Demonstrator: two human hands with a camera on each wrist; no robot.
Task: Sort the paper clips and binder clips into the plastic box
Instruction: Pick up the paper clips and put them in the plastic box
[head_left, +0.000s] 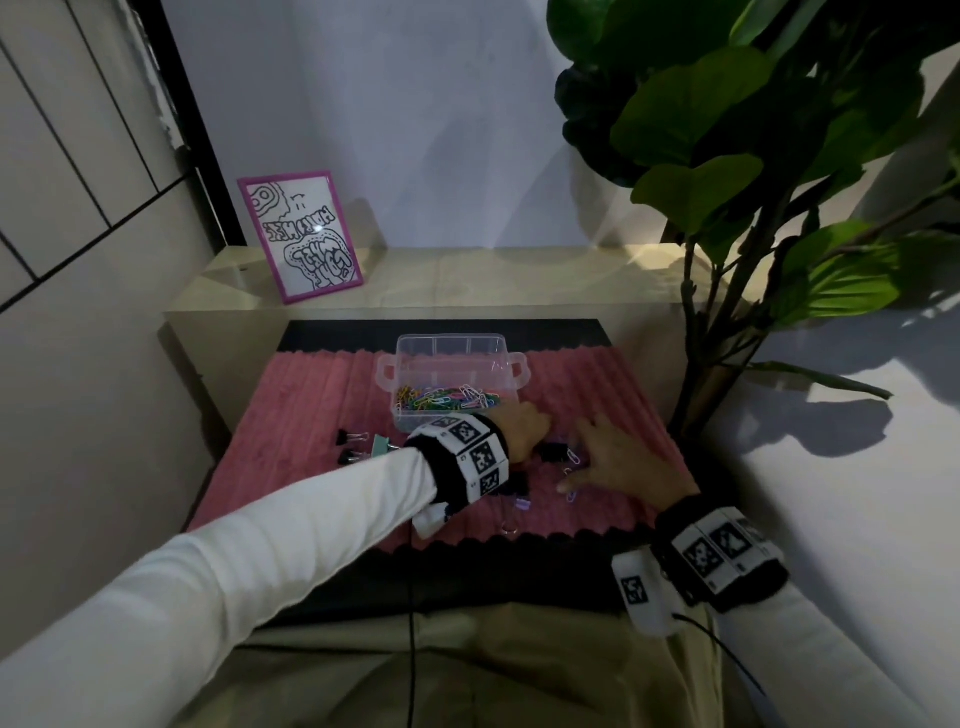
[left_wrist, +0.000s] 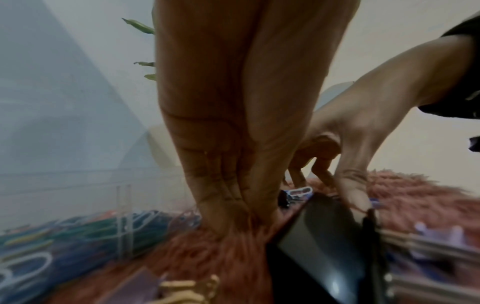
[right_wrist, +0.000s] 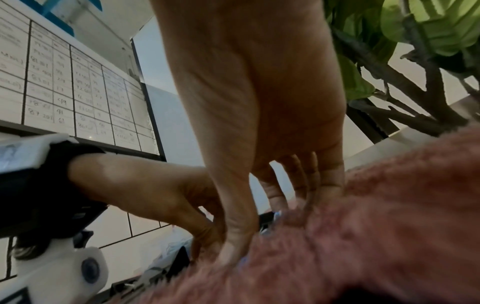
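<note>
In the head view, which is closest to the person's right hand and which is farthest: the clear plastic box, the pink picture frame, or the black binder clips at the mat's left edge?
From the right hand:
1. The plastic box, just beyond it and to the left, on the pink mat.
2. The black binder clips, across the mat on the left side.
3. The picture frame, far back left on the ledge against the wall.

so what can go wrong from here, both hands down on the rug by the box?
1. Both hands, left hand and right hand, work the same small patch; they may bump or go for the same clip.
2. Loose paper clips lie in the shaggy pink rug; thin wire may snag or get missed.
3. The black binder clips lie behind the left forearm and could be swept or forgotten.
</note>
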